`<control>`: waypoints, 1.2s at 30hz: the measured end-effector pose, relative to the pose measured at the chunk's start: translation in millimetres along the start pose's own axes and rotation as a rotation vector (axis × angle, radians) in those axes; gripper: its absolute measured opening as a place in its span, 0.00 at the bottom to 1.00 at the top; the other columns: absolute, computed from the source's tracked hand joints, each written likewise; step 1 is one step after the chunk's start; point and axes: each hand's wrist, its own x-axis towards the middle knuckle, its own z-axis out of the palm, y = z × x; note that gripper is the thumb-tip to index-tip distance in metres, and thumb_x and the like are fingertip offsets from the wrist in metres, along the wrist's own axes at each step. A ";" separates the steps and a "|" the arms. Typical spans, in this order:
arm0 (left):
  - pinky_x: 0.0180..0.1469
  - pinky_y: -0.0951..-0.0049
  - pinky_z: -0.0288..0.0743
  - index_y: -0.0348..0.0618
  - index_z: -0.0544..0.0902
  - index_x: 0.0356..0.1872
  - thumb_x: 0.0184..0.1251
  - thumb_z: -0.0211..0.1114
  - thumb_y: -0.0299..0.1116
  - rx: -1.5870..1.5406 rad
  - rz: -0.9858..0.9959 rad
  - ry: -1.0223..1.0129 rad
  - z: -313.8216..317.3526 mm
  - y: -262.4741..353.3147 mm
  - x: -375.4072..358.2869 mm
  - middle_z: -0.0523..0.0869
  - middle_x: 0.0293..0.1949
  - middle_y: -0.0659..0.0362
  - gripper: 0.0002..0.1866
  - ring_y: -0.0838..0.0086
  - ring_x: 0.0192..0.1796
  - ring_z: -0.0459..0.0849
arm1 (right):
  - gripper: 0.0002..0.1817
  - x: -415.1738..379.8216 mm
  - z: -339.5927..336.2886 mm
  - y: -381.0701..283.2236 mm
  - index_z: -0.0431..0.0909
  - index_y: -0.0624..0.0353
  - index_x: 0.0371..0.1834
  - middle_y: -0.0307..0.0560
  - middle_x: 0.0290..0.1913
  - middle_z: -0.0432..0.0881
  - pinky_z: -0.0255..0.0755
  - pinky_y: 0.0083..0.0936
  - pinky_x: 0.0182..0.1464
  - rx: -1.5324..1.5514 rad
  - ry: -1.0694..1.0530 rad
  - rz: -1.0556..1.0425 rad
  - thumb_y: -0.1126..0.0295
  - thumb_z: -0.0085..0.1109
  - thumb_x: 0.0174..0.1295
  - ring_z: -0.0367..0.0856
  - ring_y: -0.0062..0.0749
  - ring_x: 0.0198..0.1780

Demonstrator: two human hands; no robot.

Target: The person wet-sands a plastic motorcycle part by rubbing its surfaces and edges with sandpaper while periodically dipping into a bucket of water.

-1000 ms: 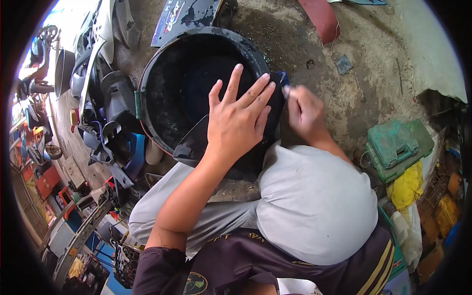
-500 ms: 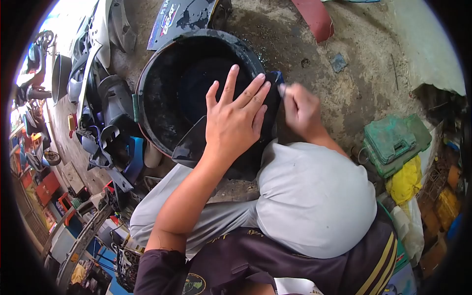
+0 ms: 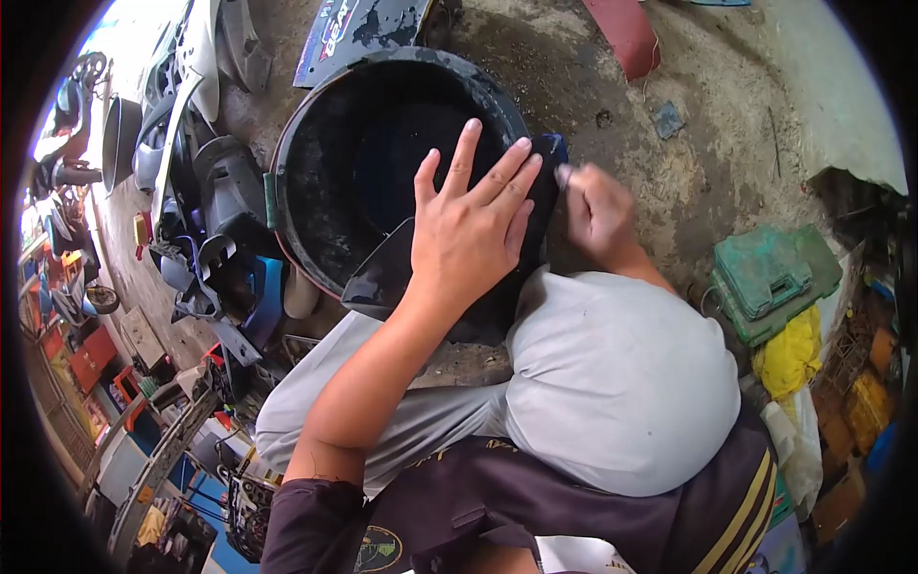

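Note:
My left hand [image 3: 470, 225] lies with fingers spread on a dark plastic panel [image 3: 541, 206], seemingly a motorbike body part. The panel leans across the near right side of a large black tub [image 3: 304, 158], close to my bent knee. At the panel's far right corner, where a blue edge shows, my right hand [image 3: 600, 212] is curled closed. Motion blurs it slightly, and whatever its fingers hold is hidden. Dark liquid appears to lie in the tub.
Behind the tub lies a dark panel with lettering [image 3: 368, 33]. Loose motorbike body parts [image 3: 229, 191] crowd the left. To the right are a green tool case [image 3: 765, 273] and a yellow bag [image 3: 790, 352]. A red strip [image 3: 626, 38] lies on the concrete floor.
The view has shifted a little, so the tub, panel and hands appear slightly further right. My left hand keeps its place on the panel; my right hand stays by the blue corner.

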 end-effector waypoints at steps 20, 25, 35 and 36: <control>0.80 0.32 0.58 0.64 0.88 0.72 0.73 0.73 0.36 -0.021 -0.021 -0.041 -3.1 1.0 1.9 0.84 0.77 0.70 0.27 0.52 0.89 0.64 | 0.06 13.1 -2.0 -10.3 0.83 0.62 0.47 0.55 0.37 0.86 0.82 0.41 0.39 -0.065 0.021 0.013 0.82 0.66 0.71 0.89 0.53 0.37; 0.79 0.30 0.58 0.65 0.87 0.73 0.72 0.74 0.36 -0.015 -0.027 -0.042 0.2 0.3 -0.2 0.83 0.78 0.71 0.27 0.52 0.89 0.64 | 0.07 21.7 0.5 4.9 0.82 0.62 0.48 0.53 0.37 0.85 0.81 0.43 0.39 -0.049 0.002 -0.033 0.83 0.65 0.71 0.89 0.53 0.37; 0.79 0.31 0.58 0.64 0.87 0.73 0.72 0.73 0.36 -0.006 -0.010 -0.032 -2.2 0.4 0.9 0.83 0.77 0.69 0.27 0.52 0.89 0.63 | 0.07 8.6 -4.4 -5.8 0.83 0.62 0.48 0.55 0.36 0.83 0.81 0.45 0.39 -0.092 -0.031 0.013 0.83 0.62 0.71 0.87 0.55 0.35; 0.79 0.31 0.58 0.63 0.87 0.73 0.73 0.73 0.36 -0.005 -0.008 -0.031 -4.2 0.5 2.6 0.83 0.77 0.69 0.27 0.51 0.89 0.63 | 0.07 5.5 -0.5 -11.0 0.83 0.62 0.48 0.55 0.36 0.83 0.80 0.45 0.39 -0.041 0.016 -0.037 0.83 0.62 0.71 0.87 0.56 0.35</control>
